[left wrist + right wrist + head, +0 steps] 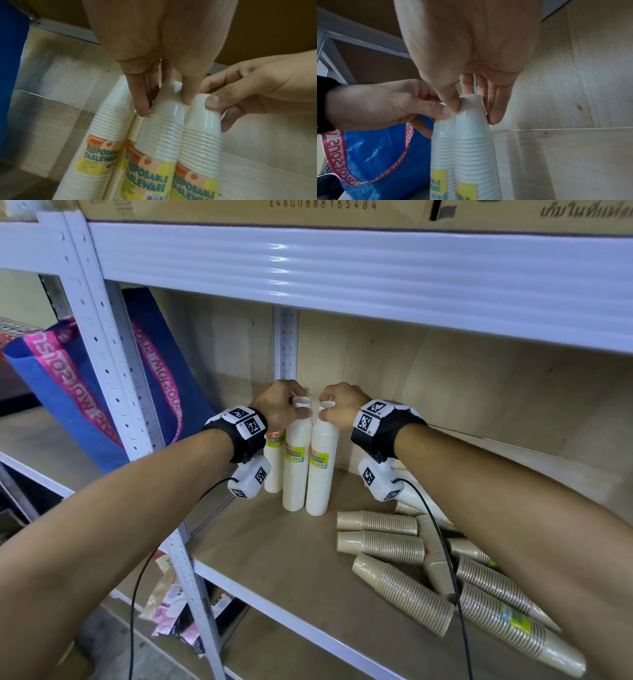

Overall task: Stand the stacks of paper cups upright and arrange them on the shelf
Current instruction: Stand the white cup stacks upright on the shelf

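Observation:
Two tall white paper-cup stacks stand upright side by side near the shelf's back left. My left hand [301,405] pinches the top of the left white stack [295,463]; thumb and fingers curl round its top cup [164,97]. My right hand [325,407] pinches the top of the right white stack [321,470], also seen up close [471,135]. Another white stack [274,467] stands behind them on the left. Several brown cup stacks [383,547] lie on their sides at the shelf's right.
The wooden shelf board [267,549] is bare in front of the white stacks. A blue bag [68,392] hangs left of the white upright post [113,378]. The upper shelf beam [342,268] runs close above, with cardboard boxes [239,207] on it.

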